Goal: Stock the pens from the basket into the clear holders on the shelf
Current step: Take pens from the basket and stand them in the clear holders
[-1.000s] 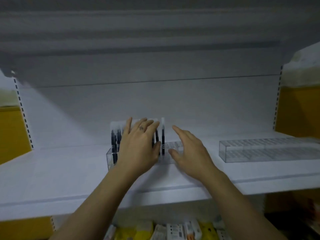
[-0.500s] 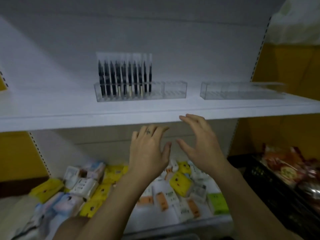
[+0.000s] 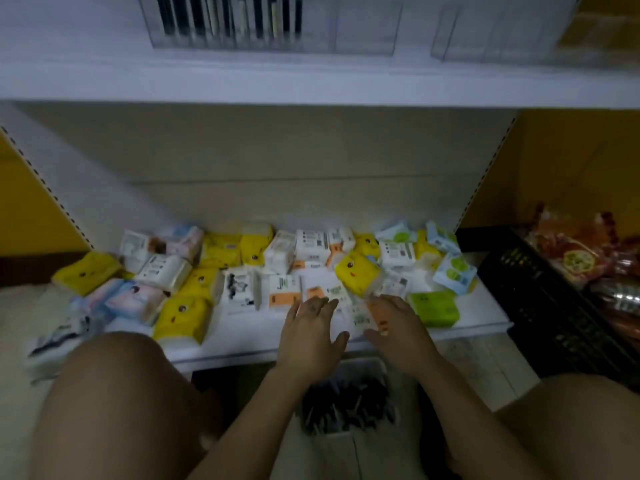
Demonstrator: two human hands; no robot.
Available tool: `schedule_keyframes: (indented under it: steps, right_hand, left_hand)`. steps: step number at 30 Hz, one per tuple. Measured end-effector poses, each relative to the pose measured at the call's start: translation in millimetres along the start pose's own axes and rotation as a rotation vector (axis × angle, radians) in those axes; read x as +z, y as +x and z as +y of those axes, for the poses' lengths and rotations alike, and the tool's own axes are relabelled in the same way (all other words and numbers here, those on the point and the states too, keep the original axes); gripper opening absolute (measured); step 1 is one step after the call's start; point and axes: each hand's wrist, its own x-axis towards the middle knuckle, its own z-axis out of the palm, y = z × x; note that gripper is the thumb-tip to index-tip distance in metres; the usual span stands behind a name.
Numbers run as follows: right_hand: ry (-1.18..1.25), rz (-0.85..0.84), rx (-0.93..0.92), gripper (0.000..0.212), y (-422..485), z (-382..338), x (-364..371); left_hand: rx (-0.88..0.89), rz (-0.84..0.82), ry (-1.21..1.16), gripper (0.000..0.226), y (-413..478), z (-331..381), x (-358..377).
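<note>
Upper shelf (image 3: 311, 84) edge runs straight across at 12 o'clock. It carries two clear holders: left holder (image 3: 363, 29) with standing pens (image 3: 228, 22) filling its left part only, count lost to blur; right holder (image 3: 491, 32) just beside it, a narrow gap between. Lower shelf (image 3: 242, 351) at centre holds a scatter of small packs (image 3: 181, 313) from 9 to 3 o'clock, too blurred to count, with one green pack (image 3: 433, 308) near the front edge and a bare strip along that edge. Two hands over the edge, apart: left hand (image 3: 308, 336) spread flat, holding nothing; right hand (image 3: 398, 330) spread flat, holding nothing. One white basket (image 3: 363, 363) at 6 o'clock on the floor between two knees, a heap of loose pens (image 3: 346, 403) inside. One black crate (image 3: 554, 306) at 3 o'clock.
</note>
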Motion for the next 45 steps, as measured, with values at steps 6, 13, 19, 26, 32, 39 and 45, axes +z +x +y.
schedule_keyframes:
  steps: [6,13,19,26,32,39,45]
  right_hand:
    - [-0.027,-0.121,0.077,0.058,-6,28,55]
    - [-0.125,-0.395,0.211,0.035,-11,81,126]
    - [-0.191,-0.559,0.21,0.022,-14,112,143]
    - [-0.127,-0.632,0.23,0.026,-2,136,168]
    - [-0.085,-0.633,0.195,0.029,2,144,201]
    - [0.007,-0.662,0.162,0.026,9,129,224]
    - [-0.127,-0.734,0.111,0.036,9,126,236]
  left_hand:
    - [-0.078,-0.202,-0.016,0.07,-9,-21,57]
    - [-0.115,-0.354,-0.012,0.069,-25,-18,108]
    - [-0.139,-0.457,0.007,0.068,-21,-33,148]
    - [-0.297,-0.602,-0.108,0.035,-18,-37,201]
    - [-0.349,-0.672,0.018,0.041,-18,-44,233]
    - [-0.43,-0.867,-0.066,0.048,-10,-54,252]
    - [-0.495,-0.71,-0.162,0.023,-9,-57,251]
